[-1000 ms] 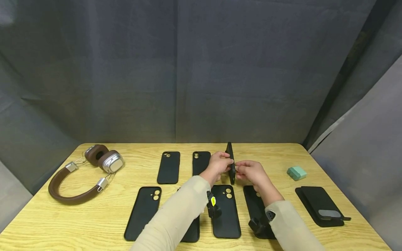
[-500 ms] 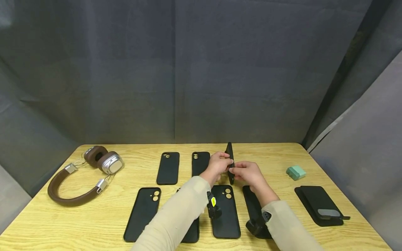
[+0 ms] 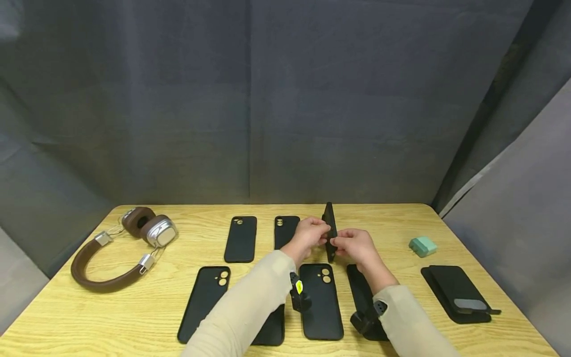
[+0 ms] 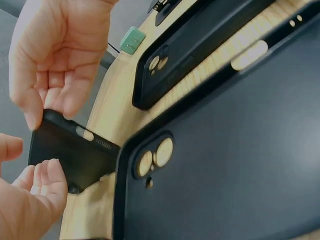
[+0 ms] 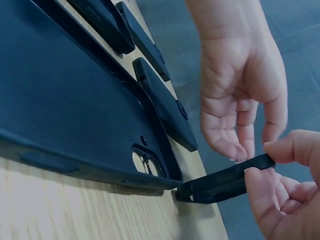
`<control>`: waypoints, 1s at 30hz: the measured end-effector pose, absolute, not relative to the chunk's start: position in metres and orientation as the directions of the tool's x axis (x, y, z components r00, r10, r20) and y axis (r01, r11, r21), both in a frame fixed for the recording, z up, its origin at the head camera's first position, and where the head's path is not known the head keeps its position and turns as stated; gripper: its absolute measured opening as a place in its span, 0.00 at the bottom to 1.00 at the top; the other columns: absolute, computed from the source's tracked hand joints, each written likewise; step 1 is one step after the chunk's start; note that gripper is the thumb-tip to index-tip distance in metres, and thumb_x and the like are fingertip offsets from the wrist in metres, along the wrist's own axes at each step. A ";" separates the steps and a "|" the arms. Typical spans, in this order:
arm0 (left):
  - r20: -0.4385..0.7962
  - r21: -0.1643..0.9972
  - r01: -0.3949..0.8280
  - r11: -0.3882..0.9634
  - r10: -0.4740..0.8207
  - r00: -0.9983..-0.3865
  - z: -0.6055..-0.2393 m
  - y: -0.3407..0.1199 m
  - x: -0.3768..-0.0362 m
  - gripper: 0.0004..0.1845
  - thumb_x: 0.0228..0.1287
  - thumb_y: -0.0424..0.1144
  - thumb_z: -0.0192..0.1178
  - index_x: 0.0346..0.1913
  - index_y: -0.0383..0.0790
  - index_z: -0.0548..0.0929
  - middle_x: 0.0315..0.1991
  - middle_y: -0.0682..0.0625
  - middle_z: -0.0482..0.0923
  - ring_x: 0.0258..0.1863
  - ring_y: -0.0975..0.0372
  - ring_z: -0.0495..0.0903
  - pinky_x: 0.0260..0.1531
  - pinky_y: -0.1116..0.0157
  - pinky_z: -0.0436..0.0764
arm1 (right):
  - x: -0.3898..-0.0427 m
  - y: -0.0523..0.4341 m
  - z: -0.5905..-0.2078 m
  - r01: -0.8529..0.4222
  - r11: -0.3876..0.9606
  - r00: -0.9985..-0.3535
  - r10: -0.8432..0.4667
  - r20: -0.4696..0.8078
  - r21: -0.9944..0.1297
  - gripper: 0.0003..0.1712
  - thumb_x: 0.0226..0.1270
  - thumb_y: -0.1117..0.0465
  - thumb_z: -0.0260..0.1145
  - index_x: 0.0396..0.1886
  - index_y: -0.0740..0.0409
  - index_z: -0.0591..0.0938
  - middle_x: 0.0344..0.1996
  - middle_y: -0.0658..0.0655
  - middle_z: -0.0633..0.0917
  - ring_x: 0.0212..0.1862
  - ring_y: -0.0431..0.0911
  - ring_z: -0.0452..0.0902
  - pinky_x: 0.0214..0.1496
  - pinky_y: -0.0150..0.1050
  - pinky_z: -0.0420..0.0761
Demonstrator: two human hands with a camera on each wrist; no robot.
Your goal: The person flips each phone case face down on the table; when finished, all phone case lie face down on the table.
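Centrally, a black phone case (image 3: 329,230) stands on edge between both hands, its lower end on or just above the wooden table (image 3: 187,238); contact is unclear. Left hand (image 3: 310,235) pinches the case's left face, fingertips (image 4: 47,175) curled narrow against it. Right hand (image 3: 352,244) pinches the opposite face, thumb and forefinger tips (image 5: 260,172) closed on the rim.

Just below the fingers: a flat case with two round camera openings (image 3: 321,300). Left of the fingers: two more cases (image 3: 241,238) lying flat. Right, well apart: a small mint-green box (image 3: 422,246) and a dark folded wallet case (image 3: 457,292). Far left: brown headphones (image 3: 120,248).
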State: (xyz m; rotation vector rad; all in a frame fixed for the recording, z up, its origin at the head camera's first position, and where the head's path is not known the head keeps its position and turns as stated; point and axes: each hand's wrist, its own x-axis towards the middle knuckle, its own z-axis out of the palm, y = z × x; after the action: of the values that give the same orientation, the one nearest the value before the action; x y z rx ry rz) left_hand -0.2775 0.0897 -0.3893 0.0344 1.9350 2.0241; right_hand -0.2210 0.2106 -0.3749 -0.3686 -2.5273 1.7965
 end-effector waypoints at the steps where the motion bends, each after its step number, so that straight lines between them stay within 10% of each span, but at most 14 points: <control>1: -0.211 0.974 -0.225 -0.023 0.261 -0.942 -0.391 0.088 -0.278 0.07 0.61 0.33 0.57 0.42 0.35 0.76 0.29 0.49 0.72 0.29 0.60 0.75 0.42 0.59 0.79 | -0.221 0.211 -0.374 0.180 0.307 -0.972 0.204 -0.120 -0.935 0.17 0.58 0.67 0.62 0.45 0.76 0.77 0.34 0.60 0.81 0.26 0.41 0.78 0.31 0.34 0.80; 11: -0.224 0.963 -0.253 -0.088 0.258 -0.940 -0.405 0.083 -0.279 0.02 0.59 0.27 0.50 0.34 0.32 0.73 0.21 0.51 0.66 0.22 0.63 0.67 0.27 0.66 0.75 | -0.219 0.211 -0.364 0.159 0.206 -0.967 0.231 -0.109 -0.966 0.22 0.61 0.66 0.60 0.52 0.77 0.73 0.29 0.53 0.78 0.27 0.37 0.74 0.33 0.30 0.80; 30: -0.256 0.942 -0.302 -0.145 0.272 -0.928 -0.410 0.084 -0.278 0.13 0.64 0.31 0.52 0.50 0.29 0.72 0.39 0.43 0.77 0.33 0.61 0.78 0.37 0.62 0.79 | -0.218 0.217 -0.361 0.146 0.055 -0.961 0.244 -0.128 -0.988 0.24 0.61 0.68 0.57 0.55 0.77 0.69 0.28 0.52 0.76 0.26 0.36 0.77 0.36 0.28 0.80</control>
State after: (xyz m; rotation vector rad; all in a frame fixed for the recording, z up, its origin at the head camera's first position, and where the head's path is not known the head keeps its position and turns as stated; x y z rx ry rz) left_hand -0.2778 0.0841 -0.4097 -0.0341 1.7590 2.1269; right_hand -0.2177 0.2166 -0.3608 -0.4119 -2.2280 2.0701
